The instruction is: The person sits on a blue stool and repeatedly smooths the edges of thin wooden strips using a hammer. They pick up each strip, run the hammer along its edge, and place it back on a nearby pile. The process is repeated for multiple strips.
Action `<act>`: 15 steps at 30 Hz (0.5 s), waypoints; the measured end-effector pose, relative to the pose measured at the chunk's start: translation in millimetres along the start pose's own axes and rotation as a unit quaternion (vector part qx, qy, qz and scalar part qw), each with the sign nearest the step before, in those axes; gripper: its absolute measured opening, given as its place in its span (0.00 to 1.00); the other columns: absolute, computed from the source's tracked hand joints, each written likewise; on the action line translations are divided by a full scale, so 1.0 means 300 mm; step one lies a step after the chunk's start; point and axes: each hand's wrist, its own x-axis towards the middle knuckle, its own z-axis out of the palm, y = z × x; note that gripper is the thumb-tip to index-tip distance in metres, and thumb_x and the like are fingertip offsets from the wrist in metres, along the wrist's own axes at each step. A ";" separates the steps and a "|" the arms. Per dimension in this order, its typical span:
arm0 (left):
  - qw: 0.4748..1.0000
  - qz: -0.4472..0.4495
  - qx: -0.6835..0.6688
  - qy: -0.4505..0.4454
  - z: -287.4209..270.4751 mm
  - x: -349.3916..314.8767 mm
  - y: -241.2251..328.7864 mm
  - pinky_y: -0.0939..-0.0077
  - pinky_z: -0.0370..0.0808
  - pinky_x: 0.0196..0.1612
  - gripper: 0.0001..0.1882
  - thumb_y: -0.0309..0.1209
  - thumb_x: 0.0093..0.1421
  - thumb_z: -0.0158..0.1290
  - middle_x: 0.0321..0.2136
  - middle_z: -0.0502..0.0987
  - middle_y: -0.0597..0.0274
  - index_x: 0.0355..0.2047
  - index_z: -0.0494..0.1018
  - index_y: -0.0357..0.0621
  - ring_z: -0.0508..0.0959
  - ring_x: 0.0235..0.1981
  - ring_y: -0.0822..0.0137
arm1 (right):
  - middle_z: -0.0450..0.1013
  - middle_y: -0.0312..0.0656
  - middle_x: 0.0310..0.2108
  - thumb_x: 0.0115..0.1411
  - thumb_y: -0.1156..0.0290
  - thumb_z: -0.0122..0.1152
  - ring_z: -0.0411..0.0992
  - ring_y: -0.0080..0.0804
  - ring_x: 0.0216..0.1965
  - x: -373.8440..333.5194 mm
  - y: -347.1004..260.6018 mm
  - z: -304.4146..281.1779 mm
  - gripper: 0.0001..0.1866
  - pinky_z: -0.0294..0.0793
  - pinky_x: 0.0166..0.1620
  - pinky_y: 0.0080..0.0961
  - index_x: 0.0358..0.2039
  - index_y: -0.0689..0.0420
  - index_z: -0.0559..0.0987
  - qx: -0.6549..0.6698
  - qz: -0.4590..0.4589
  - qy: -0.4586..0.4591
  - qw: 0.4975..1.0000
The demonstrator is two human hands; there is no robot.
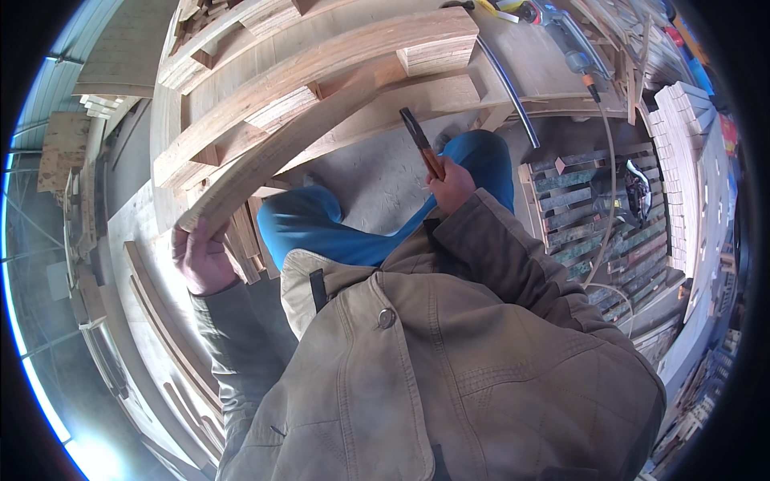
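My left hand (204, 255) is closed round the near end of a long wooden plank (277, 156), thumb on its upper face. This plank slants away to the right, against a frame of pale timber beams and blocks (337, 60). In my right hand (454, 186), fingers wrapped round its reddish-brown handle, is a hammer (415, 132) with a dark, narrow head pointing up and away. It is held above the floor between my blue-trousered legs, apart from the timber. The timber frame lies across a wooden work surface in front of me.
A slatted pallet (573, 212) lies at the right, with a hose (611, 160) running over it. A power tool (561, 28) and a shiny metal bar (509, 92) are at the far right of the bench. Stacked timber (678, 160) stands right; long strips (164, 321) lie left.
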 end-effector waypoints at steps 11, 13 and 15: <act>0.985 0.137 0.102 -0.040 0.126 0.240 0.280 0.62 0.86 0.46 0.13 0.24 0.68 0.53 0.44 0.79 0.49 0.50 0.74 0.31 0.83 0.44 0.59 | 0.78 0.50 0.30 0.61 0.67 0.61 0.79 0.52 0.36 0.000 0.010 0.002 0.11 0.76 0.39 0.43 0.42 0.57 0.77 0.053 0.009 0.008 0.999; 0.985 0.126 0.105 -0.059 0.175 0.264 0.304 0.63 0.86 0.45 0.13 0.24 0.68 0.53 0.45 0.79 0.50 0.51 0.74 0.32 0.83 0.44 0.61 | 0.78 0.49 0.29 0.60 0.68 0.62 0.79 0.51 0.36 0.001 0.016 0.011 0.11 0.76 0.39 0.43 0.42 0.57 0.77 0.062 0.014 0.016 0.998; 0.984 0.124 0.119 -0.055 0.236 0.279 0.332 0.64 0.87 0.42 0.13 0.25 0.68 0.54 0.44 0.80 0.52 0.51 0.74 0.32 0.83 0.43 0.63 | 0.78 0.49 0.29 0.60 0.69 0.62 0.79 0.51 0.35 0.005 0.032 0.021 0.11 0.76 0.39 0.43 0.41 0.57 0.77 0.076 0.016 0.018 0.997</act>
